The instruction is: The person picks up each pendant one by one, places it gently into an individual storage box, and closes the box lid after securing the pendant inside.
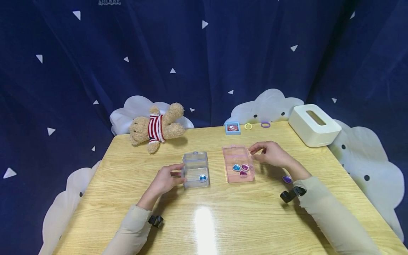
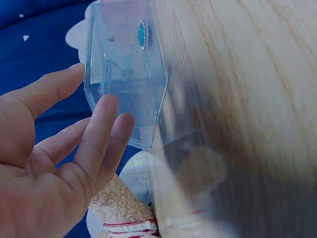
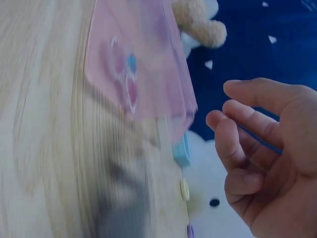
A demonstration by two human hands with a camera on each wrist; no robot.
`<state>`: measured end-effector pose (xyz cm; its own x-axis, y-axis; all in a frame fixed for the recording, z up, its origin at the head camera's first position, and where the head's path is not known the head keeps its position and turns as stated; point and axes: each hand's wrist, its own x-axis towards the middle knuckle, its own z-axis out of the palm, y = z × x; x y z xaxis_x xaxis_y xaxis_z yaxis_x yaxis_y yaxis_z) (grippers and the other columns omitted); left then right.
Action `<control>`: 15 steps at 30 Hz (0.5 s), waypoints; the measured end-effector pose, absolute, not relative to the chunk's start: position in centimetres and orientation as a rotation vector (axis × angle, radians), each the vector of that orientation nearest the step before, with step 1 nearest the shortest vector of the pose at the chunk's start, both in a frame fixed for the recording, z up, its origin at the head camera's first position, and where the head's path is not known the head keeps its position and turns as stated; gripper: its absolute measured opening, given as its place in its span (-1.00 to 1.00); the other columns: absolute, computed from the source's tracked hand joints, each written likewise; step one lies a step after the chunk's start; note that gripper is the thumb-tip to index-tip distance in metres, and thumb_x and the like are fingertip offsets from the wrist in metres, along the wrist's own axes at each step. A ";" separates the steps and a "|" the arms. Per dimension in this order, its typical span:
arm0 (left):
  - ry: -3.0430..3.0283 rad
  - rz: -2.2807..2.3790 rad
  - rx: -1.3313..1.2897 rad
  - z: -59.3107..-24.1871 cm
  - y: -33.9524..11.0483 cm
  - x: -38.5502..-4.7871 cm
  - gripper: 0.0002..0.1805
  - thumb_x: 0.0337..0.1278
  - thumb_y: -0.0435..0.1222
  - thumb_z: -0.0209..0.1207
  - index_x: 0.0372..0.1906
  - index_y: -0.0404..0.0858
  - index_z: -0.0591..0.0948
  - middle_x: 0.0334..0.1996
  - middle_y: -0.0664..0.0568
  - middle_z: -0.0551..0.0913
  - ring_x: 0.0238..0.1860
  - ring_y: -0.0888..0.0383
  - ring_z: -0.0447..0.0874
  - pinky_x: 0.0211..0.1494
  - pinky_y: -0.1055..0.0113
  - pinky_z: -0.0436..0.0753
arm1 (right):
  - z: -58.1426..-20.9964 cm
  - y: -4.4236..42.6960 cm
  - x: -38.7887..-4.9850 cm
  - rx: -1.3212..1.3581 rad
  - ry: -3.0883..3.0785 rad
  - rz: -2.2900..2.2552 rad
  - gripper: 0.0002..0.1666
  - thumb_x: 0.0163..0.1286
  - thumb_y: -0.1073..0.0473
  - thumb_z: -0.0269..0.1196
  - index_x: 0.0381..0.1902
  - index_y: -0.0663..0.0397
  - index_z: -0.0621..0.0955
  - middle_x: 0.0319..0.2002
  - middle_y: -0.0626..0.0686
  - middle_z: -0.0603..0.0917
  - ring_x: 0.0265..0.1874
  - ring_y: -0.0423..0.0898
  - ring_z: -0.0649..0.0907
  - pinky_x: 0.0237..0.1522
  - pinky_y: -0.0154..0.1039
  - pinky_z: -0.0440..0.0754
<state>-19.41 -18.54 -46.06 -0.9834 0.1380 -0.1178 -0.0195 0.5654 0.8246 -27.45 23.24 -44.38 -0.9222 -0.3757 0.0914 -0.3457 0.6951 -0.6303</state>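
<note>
My left hand (image 1: 165, 180) is at the left side of a clear plastic box (image 1: 191, 174), fingers spread and fingertips at its wall. One blue gem with a beaded rim (image 1: 203, 177) lies in that box; it also shows in the left wrist view (image 2: 142, 34). To the right stands a pink see-through box (image 1: 232, 179), holding a blue gem (image 1: 236, 168) and magenta gems (image 1: 243, 174). Beside its right edge hovers my right hand (image 1: 271, 154), fingers loosely bent around nothing. In the right wrist view, a gap separates the fingertips from the pink box (image 3: 163, 99).
A purple gem (image 1: 287, 179) lies near the right forearm. Along the back are a teddy bear (image 1: 156, 128) on its side, a small blue frame (image 1: 232, 128), a yellow ring (image 1: 248, 126) and a purple ring (image 1: 265, 124). A white tissue box (image 1: 313, 127) stands back right.
</note>
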 end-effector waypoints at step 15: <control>2.628 1.389 0.102 -46.1 -18.5 -19.4 -0.35 0.07 -0.35 0.42 0.32 -0.25 0.53 0.29 -0.20 0.57 0.13 -0.14 0.69 -0.01 0.21 0.76 | -46.0 30.0 -27.7 -0.333 2.886 -1.041 -0.65 0.34 0.08 0.35 0.03 0.11 0.68 -0.18 0.08 0.76 -0.38 -0.15 0.63 -0.37 -0.33 0.58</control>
